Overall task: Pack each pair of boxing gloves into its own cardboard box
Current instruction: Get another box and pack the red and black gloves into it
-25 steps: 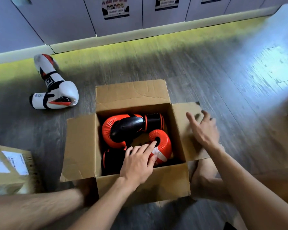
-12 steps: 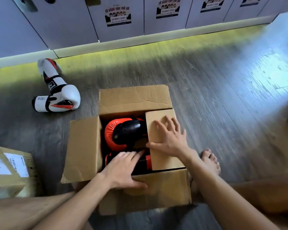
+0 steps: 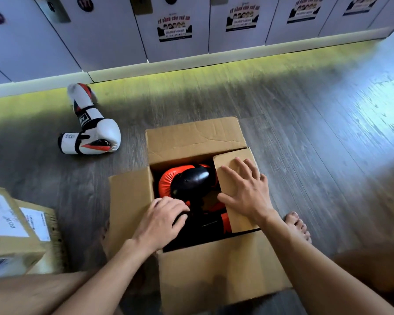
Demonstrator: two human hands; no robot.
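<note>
Your left hand [image 3: 162,221] has gone from the front wall of the cardboard box [image 3: 214,273] down inside it. Its fingers are bent over the orange-and-black boxing gloves [image 3: 187,180] lying there, and you cannot tell whether it grips or only presses them. Your right hand [image 3: 246,194] stays flat, fingers spread, on the folded-in right flap [image 3: 231,164]. The white boxing gloves [image 3: 96,137] lie on the floor [image 3: 305,133], apart from the box.
</note>
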